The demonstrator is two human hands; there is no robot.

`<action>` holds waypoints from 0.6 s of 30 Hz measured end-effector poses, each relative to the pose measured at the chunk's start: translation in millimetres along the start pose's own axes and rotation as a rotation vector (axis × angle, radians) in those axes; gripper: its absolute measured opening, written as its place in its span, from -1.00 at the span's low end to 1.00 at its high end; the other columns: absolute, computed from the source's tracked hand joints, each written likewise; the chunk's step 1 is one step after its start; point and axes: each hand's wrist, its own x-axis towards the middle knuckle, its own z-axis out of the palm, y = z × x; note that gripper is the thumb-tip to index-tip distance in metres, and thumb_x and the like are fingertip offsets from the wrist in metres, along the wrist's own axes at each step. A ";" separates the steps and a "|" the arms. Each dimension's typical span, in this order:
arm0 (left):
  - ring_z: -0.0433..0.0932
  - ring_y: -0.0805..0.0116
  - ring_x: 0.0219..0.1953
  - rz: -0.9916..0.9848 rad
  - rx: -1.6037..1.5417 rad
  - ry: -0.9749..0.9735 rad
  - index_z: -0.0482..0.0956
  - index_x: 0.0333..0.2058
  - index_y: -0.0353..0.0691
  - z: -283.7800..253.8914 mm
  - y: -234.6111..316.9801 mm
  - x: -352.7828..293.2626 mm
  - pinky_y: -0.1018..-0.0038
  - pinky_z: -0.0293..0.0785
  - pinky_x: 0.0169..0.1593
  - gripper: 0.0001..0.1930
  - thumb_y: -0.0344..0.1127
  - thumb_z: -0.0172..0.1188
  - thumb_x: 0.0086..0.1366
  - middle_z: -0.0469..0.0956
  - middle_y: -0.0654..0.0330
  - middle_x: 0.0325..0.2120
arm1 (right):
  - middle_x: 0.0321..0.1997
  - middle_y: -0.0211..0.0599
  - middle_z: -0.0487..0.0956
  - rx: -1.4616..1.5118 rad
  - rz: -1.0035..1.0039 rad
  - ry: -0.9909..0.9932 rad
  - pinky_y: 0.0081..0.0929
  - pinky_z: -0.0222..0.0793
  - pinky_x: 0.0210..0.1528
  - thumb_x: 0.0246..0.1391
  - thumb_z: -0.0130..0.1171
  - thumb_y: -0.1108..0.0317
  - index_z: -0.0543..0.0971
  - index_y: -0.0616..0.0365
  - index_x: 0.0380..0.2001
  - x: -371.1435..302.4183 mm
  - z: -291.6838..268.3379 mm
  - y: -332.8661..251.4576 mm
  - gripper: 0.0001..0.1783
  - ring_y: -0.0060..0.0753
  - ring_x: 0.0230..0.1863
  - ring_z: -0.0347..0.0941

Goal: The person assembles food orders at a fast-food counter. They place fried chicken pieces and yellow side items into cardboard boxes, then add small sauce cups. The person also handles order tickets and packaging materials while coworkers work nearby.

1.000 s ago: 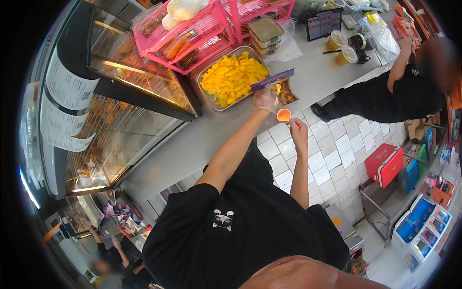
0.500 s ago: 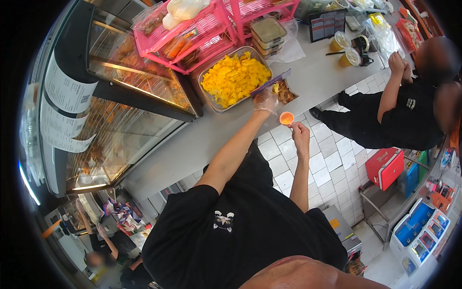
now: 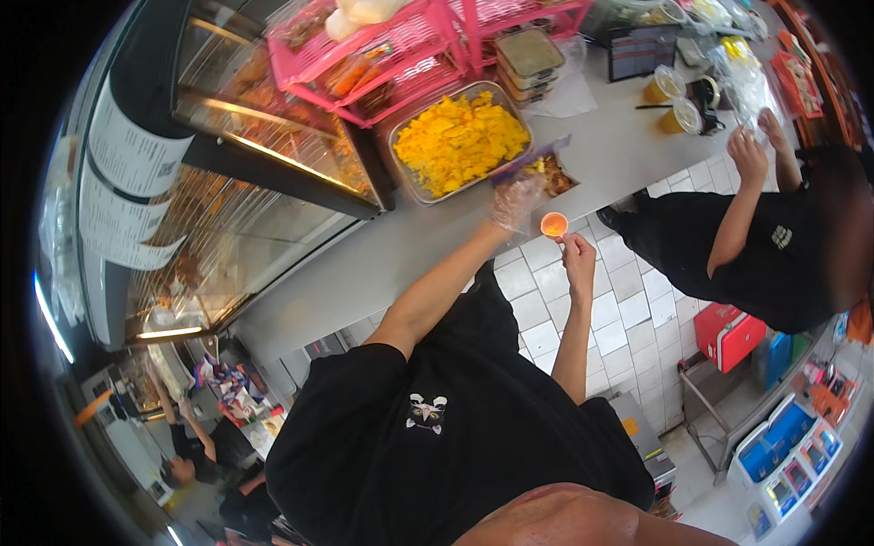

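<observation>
My left hand (image 3: pixel 516 201), in a clear plastic glove, is closed at the near left side of a small food box (image 3: pixel 566 184) with a purple flap (image 3: pixel 546 153). Brown pieces of food and a little yellow food lie inside the box. Its exact hold is partly hidden by the glove and blur. My right hand (image 3: pixel 580 261), bare, pinches the rim of a small orange cup (image 3: pixel 553 224) with a pale edge, held just off the counter's front edge and beside the box. Behind the box, a metal tray (image 3: pixel 398 173) holds a heap of yellow crumbled food (image 3: pixel 464 136).
Pink baskets (image 3: pixel 364 68) and stacked lidded containers (image 3: pixel 530 56) stand behind the tray. A glass food cabinet (image 3: pixel 273 173) flanks the counter (image 3: pixel 619 127) at left. Two yellow-filled cups (image 3: pixel 681 118) and a tablet (image 3: pixel 642 53) sit farther right. A co-worker (image 3: pixel 728 227) stands at right.
The view has shifted slightly, moving the counter rightward in the picture. My left hand and the purple flap have tilted a little; the cup stays in my right hand. The co-worker's hands have moved apart.
</observation>
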 end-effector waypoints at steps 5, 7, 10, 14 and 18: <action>0.59 0.17 -0.37 -0.020 -0.095 0.043 0.69 -0.17 -0.19 -41.8 -9.8 -44.9 0.38 0.53 -0.25 -0.81 -0.26 0.31 0.29 0.60 0.15 -0.41 | -0.69 -0.71 0.18 -0.005 0.010 -0.027 -0.70 -0.13 -0.59 0.33 0.07 0.26 0.66 0.19 -0.38 1.7 5.9 0.3 -0.71 -0.84 -0.66 -0.01; 0.56 0.33 -0.50 -0.054 -0.034 0.274 0.69 -0.16 -0.22 -68.6 -29.1 -68.0 0.44 0.50 -0.39 -0.81 -0.29 0.28 0.33 0.61 0.20 -0.41 | -0.69 -0.71 0.18 -0.006 0.007 -0.053 -0.69 -0.13 -0.59 0.34 0.07 0.25 0.66 0.19 -0.38 0.9 9.8 -8.8 -0.70 -0.83 -0.65 -0.01; 0.48 0.48 -0.64 -0.657 -0.439 0.465 0.65 -0.14 -0.34 -101.1 -63.6 -95.8 0.50 0.42 -0.57 -0.80 -0.34 0.23 0.37 0.58 0.22 -0.45 | -0.67 -0.70 0.20 -0.020 -0.061 -0.157 -0.68 -0.13 -0.56 0.34 0.11 0.24 0.66 0.19 -0.37 -1.4 20.0 -38.8 -0.71 -0.82 -0.61 -0.01; 0.44 0.51 -0.68 -0.681 -0.739 0.757 0.61 -0.12 -0.41 -110.8 -108.4 -95.9 0.53 0.36 -0.64 -0.78 -0.40 0.22 0.33 0.54 0.24 -0.50 | -0.62 -0.63 0.34 -0.168 -0.295 -0.361 -0.65 -0.01 -0.51 0.32 0.16 0.27 0.67 0.25 -0.32 0.0 57.3 -93.0 -0.74 -0.78 -0.54 0.08; 0.42 0.52 -0.68 -0.827 -0.681 0.594 0.56 -0.07 -0.39 -108.1 -135.6 -91.0 0.56 0.35 -0.64 -0.74 -0.42 0.25 0.29 0.53 0.23 -0.50 | -0.49 -0.20 0.60 -0.330 -0.494 -0.440 -0.45 0.34 -0.40 0.28 0.16 0.28 0.66 0.28 -0.23 19.5 142.0 -116.3 -0.74 -0.46 -0.45 0.50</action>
